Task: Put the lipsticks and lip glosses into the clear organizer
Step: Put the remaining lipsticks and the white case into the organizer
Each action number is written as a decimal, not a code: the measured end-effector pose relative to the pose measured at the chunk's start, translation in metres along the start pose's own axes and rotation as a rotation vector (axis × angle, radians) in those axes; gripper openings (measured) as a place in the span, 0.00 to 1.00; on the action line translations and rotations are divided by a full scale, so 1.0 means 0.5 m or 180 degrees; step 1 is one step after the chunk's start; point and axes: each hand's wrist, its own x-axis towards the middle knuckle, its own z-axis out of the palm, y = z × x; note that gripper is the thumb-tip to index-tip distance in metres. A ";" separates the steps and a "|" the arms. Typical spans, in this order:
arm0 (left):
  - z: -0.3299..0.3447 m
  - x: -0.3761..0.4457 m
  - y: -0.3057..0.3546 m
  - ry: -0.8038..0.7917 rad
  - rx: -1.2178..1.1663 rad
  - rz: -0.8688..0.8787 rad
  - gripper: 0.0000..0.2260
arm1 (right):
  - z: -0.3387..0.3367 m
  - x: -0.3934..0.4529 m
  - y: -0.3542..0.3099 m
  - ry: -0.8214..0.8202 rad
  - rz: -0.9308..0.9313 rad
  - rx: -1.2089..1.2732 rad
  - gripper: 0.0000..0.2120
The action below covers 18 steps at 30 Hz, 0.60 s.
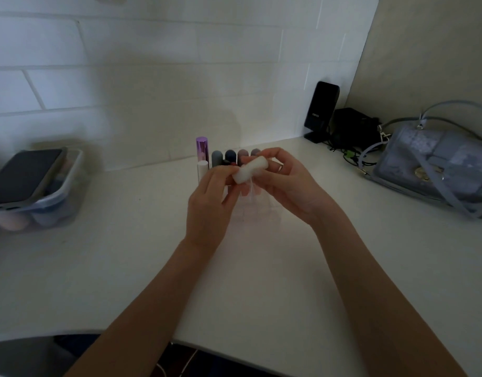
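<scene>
A white counter (288, 281) meets a white tiled wall (152, 63) in dim light. At the right lies a grey-blue handbag (438, 170), with a black speaker (320, 111) upright in the corner behind it. At the left edge stands a plastic bin (52, 202) with a dark flat object resting across its top. Two bare forearms reach in from below. The left hand (207, 205) and right hand (286, 180) meet above the clear organizer (250, 205), which sits mid-counter near the wall, its walls barely visible. Both hands have their fingers curled around one white tube (251, 170), held tilted between them, thumb and fingertips gripping each end; whether it is a lipstick or a gloss cannot be told. A ring (280, 167) shows on a right finger. Standing upright in the organizer's back rows are a purple tube (201, 148), a white stick (202, 170) just in front of it, and a row of grey, dark and mauve caps (230, 156) to their right.
</scene>
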 end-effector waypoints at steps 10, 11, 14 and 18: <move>0.004 0.007 0.001 0.0224 0.0088 -0.0265 0.17 | -0.035 0.000 -0.021 0.1121 -0.0783 -0.0487 0.11; 0.004 0.009 -0.004 0.0322 0.0199 -0.0213 0.17 | -0.050 0.000 -0.022 0.1394 -0.0891 -0.0779 0.11; 0.006 0.009 -0.018 0.0432 0.0401 -0.0252 0.16 | -0.070 0.002 -0.004 0.1619 -0.0922 -0.1578 0.11; 0.009 0.005 -0.028 0.0278 0.0393 -0.0488 0.16 | -0.056 0.010 0.016 0.1356 -0.0871 -0.2083 0.12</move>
